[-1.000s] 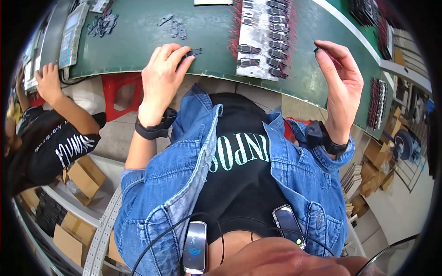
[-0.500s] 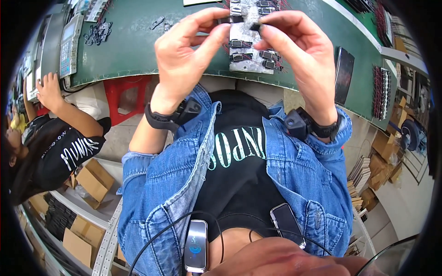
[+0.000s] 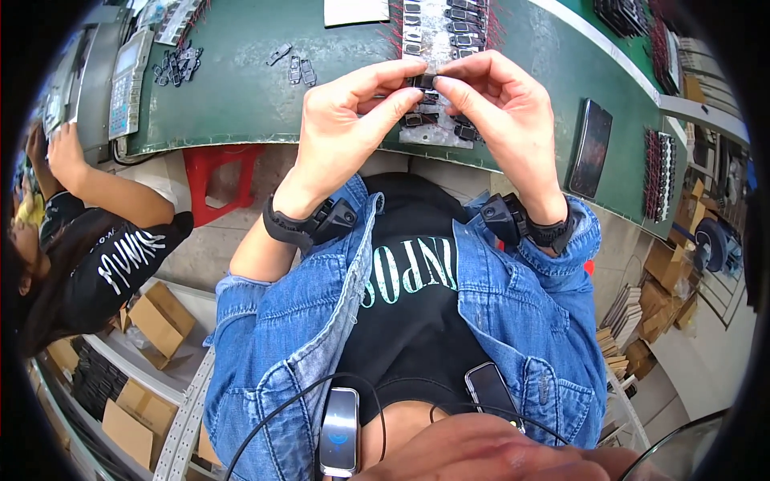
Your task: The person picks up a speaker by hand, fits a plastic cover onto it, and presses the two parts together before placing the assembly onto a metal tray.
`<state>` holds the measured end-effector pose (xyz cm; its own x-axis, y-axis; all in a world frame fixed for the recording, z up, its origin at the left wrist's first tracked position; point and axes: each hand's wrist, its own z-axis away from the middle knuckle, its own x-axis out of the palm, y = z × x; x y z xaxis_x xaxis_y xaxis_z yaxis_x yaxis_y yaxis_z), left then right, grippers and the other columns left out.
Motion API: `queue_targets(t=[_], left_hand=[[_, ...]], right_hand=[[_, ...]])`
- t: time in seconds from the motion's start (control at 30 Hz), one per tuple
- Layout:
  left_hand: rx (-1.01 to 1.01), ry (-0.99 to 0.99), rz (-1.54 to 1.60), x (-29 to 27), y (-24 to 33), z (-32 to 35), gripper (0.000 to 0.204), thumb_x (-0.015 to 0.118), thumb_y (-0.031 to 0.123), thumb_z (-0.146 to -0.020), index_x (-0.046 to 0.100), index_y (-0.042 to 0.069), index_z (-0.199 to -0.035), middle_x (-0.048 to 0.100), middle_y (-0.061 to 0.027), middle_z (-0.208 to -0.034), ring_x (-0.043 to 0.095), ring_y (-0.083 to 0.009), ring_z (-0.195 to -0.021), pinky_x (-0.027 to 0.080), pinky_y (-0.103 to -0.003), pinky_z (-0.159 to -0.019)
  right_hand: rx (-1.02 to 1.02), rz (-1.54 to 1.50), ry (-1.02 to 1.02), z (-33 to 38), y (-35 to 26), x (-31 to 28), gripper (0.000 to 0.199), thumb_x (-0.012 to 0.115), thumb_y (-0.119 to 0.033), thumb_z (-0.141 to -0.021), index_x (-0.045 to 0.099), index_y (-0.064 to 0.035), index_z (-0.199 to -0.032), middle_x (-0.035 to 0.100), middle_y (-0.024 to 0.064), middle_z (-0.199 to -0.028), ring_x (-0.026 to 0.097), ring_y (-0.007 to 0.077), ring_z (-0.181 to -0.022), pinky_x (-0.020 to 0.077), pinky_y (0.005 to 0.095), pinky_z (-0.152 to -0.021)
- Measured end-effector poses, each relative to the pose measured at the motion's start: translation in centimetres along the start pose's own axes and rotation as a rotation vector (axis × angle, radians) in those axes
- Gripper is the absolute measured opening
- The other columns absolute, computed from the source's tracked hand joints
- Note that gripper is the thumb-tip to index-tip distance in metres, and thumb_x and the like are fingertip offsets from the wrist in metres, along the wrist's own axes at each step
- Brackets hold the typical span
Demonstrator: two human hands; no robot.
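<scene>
My left hand (image 3: 353, 120) is closed in a pinch on the left end of a small black rectangular part (image 3: 425, 81). My right hand (image 3: 505, 108) pinches at the right end of the same part, so the fingertips of both hands nearly meet. Beneath them lies a pale metal plate (image 3: 435, 36) carrying two columns of small black framed parts (image 3: 465, 28) with thin red wires. My fingers cover some of the plate's middle. More of those wired parts show at the plate's near end, below my fingertips.
Loose black parts (image 3: 301, 70) and a small heap (image 3: 178, 64) lie left on the green table (image 3: 241, 104). A dark phone (image 3: 591, 148) and a wired strip (image 3: 660, 176) lie right. At far left, a person (image 3: 120, 216) works beside a keypad device (image 3: 127, 84). A red stool (image 3: 216, 180) stands below.
My hands have come together and closer to my body. The right hand, which held a small black piece apart, now meets the part in my left. More of the plate's far end shows.
</scene>
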<state>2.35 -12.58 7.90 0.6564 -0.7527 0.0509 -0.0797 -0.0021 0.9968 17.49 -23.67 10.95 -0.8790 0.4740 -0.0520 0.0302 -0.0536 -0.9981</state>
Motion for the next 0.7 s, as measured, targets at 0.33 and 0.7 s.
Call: queue_targets(t=[0.33, 0.7], left_hand=[[0.015, 0.031, 0.016, 0.2, -0.2, 0.3, 0.027, 0.068, 0.002, -0.088, 0.067, 0.000, -0.115, 0.071, -0.0064, -0.101, 0.067, -0.0105, -0.092, 0.055, -0.024, -0.082], [0.070, 0.062, -0.075, 1.0, -0.4, 1.1, 0.023, 0.068, 0.002, -0.087, 0.068, 0.000, -0.110, 0.072, -0.0077, -0.102, 0.068, -0.0122, -0.091, 0.056, -0.026, -0.081]], right_hand=[[0.100, -0.069, 0.001, 0.2, 0.3, 0.7, 0.012, 0.068, -0.007, -0.090, 0.064, -0.0007, -0.099, 0.065, 0.0002, -0.085, 0.059, 0.0046, -0.074, 0.0477, 0.0190, -0.065], [0.128, -0.130, -0.021, 0.9, 1.2, 0.4, 0.012, 0.067, -0.008, -0.090, 0.061, -0.0016, -0.099, 0.064, 0.0000, -0.089, 0.059, 0.0044, -0.078, 0.0493, 0.0198, -0.070]])
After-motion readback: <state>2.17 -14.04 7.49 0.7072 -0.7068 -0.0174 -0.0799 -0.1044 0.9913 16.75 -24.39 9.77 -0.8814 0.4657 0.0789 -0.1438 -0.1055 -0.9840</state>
